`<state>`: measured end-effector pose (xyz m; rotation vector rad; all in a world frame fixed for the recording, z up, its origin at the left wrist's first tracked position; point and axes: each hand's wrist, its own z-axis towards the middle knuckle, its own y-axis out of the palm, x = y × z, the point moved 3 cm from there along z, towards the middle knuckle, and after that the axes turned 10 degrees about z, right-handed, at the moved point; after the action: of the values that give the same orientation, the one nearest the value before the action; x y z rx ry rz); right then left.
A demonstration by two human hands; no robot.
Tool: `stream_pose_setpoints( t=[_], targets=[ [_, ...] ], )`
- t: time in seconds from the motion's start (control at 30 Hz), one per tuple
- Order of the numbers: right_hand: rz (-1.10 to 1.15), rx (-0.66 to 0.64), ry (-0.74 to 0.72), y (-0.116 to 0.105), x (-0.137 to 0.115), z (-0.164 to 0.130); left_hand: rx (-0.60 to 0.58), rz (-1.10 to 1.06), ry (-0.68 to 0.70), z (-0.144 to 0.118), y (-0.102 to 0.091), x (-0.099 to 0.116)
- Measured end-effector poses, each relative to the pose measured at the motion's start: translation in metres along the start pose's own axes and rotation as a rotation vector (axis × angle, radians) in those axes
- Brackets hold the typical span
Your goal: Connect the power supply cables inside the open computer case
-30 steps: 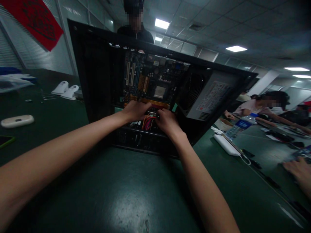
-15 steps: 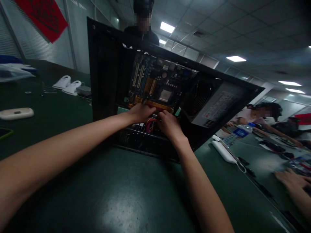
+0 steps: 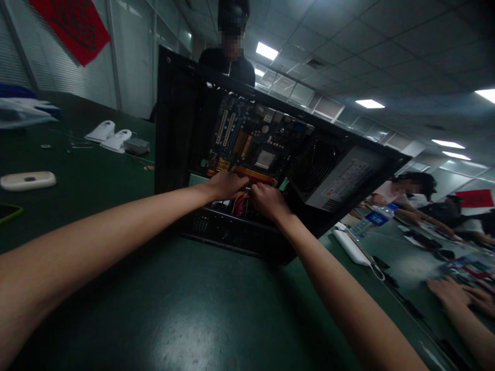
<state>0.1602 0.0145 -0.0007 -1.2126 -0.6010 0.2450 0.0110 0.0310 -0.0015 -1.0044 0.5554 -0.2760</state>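
Observation:
A black computer case (image 3: 232,229) stands open-sided and tilted on the green table. Inside it are a motherboard (image 3: 247,123), a bare silver processor (image 3: 265,159), and a power supply (image 3: 338,175) with a fan at the right. My left hand (image 3: 228,184) reaches in at the lower edge of the motherboard, fingers curled by the orange-and-red memory slots (image 3: 255,175). Beside it my right hand (image 3: 270,200) is closed, knuckles towards me. Coloured cables (image 3: 240,204) bunch just below the two hands. What the fingertips grip is hidden.
A white device (image 3: 29,181), white holders (image 3: 112,136) and a grey block (image 3: 136,146) lie on the left. To the right are a water bottle (image 3: 373,219) and a long white device (image 3: 350,246). Across the table stands a person (image 3: 228,64); other people's hands (image 3: 456,296) are at right.
The case has tipped slightly, its upper left corner now lower and further right. Both my hands stay close together at the memory slots, shifted a little downward with it.

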Motion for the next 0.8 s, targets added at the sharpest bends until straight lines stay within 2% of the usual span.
stream_pose_setpoints(
  t=[0.1,0.33,0.5,0.8],
  targets=[
    [-0.005,0.016,-0.026,0.003,0.004,0.001,0.016,0.002,0.013,0.0,-0.002,0.001],
    [-0.071,0.03,-0.236,0.01,0.013,0.003,0.003,-0.02,0.037,0.001,0.002,0.001],
    [-0.083,0.062,-0.227,0.012,0.013,0.003,0.017,-0.043,0.009,0.002,0.004,-0.002],
    [-0.09,0.066,-0.231,0.013,0.012,0.001,0.005,0.045,0.027,0.0,-0.003,-0.001]
  ],
)
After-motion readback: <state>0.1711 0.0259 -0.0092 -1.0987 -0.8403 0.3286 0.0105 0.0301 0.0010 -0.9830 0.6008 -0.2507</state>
